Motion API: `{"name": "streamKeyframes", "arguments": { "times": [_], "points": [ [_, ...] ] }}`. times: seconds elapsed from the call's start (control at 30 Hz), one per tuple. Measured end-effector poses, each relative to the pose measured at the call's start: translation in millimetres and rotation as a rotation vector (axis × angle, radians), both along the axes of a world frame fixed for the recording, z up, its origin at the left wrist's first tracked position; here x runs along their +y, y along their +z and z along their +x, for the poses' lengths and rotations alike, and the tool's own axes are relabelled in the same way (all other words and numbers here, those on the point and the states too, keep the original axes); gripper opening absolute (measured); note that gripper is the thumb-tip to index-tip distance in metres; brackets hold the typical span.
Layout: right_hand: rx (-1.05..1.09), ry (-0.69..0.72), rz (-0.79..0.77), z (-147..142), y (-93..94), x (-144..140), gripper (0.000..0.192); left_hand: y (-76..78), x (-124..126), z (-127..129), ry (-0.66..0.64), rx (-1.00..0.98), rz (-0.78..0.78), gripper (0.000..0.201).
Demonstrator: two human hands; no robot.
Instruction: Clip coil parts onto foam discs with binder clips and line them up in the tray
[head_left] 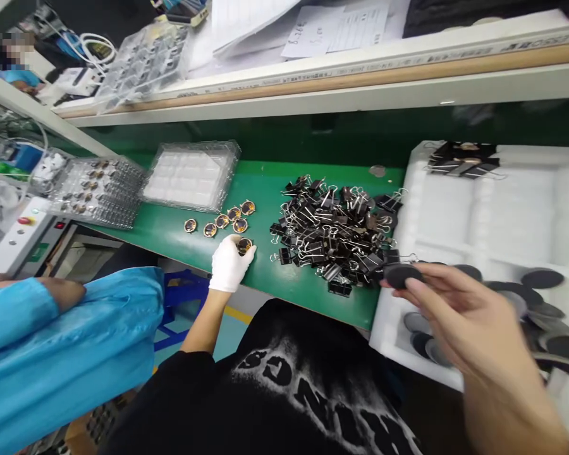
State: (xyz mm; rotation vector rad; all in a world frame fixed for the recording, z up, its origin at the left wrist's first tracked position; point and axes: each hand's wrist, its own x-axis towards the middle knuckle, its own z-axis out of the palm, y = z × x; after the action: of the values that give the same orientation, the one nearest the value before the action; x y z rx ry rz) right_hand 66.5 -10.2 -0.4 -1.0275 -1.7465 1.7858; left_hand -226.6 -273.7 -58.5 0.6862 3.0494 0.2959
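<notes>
L hand (228,262), white glove, at near edge of green bench (265,183), fingers pinched on a small round gold-rimmed part (244,245). Five more such parts (222,221) lie just beyond it in a loose row. R hand (459,313), bare, over white foam tray (455,208), thumb + fingers closed on a black disc (401,274); more discs (543,278) in tray. Hands well apart, pile of black binder clips (336,230) betw. them. Clear blister trays (192,174) at bench rear L. Blue sleeve (66,354) of another person at L.

Right forearm (512,404) cropped, discs (550,322) blurred
</notes>
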Motion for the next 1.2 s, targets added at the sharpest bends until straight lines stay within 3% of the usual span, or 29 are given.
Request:
{"name": "streamKeyframes", "arguments": {
  "times": [0.13, 0.2, 0.27, 0.33, 0.4, 0.53, 0.6, 0.67, 0.73, 0.87, 1.03, 1.1, 1.2],
  "points": [
    [0.208, 0.092, -0.394, -39.1, 14.0, -24.3, 0.03, -4.1, 2.4, 3.2, -0.104, -0.004, 0.347, 0.067],
    [0.244, 0.13, -0.458, -47.2, 13.1, -31.7, 0.029, -1.3, 11.5, 10.0, -0.167, -0.048, 0.572, 0.075],
    [0.279, 0.102, -0.391, -50.5, 10.1, -39.5, 0.027, 6.5, 26.3, 23.7, -0.246, -0.128, 0.738, 0.075],
    [0.323, 0.022, -0.161, -50.6, 8.4, -47.2, 0.018, 19.0, 44.6, 42.1, -0.389, -0.206, 0.86, 0.072],
    [0.36, -0.048, 0.202, -47.7, 9.2, -52.4, 0.017, 33.5, 63.6, 60.5, -0.568, -0.236, 0.914, 0.075],
    [0.332, 0.031, 0.862, -34.0, 14.2, -49.6, 0.06, 56.4, 94.0, 82.3, -0.864, -0.231, 0.923, 0.089],
    [0.309, 0.129, 1.02, -26.1, 14.6, -43.5, 0.073, 62.1, 103.5, 85.1, -0.959, -0.307, 0.937, 0.093],
    [0.296, 0.196, 1.074, -19.7, 13.2, -37.4, 0.078, 64.3, 110.0, 86.4, -1.026, -0.415, 0.937, 0.091],
    [0.293, 0.221, 1.056, -15.2, 10.6, -33.0, 0.079, 64.2, 114.4, 89.7, -1.041, -0.521, 0.938, 0.086],
    [0.327, 0.159, 0.927, -10.7, 4.8, -31.4, 0.07, 62.9, 119.0, 104.7, -0.94, -0.76, 1.001, 0.081],
    [0.297, -0.02, 0.679, -12.0, 0.7, -37.2, 0.037, 61.5, 119.5, 120.6, -0.928, -0.886, 1.026, 0.08],
    [0.282, -0.082, 0.529, -13.7, 0.4, -40.2, 0.028, 57.8, 119.1, 124.4, -0.928, -0.885, 1.02, 0.077],
    [0.251, -0.09, 0.216, -14.8, -0.2, -43.1, 0.044, 49.8, 118.9, 131.9, -0.854, -0.778, 1.018, 0.063]
  ]
}}
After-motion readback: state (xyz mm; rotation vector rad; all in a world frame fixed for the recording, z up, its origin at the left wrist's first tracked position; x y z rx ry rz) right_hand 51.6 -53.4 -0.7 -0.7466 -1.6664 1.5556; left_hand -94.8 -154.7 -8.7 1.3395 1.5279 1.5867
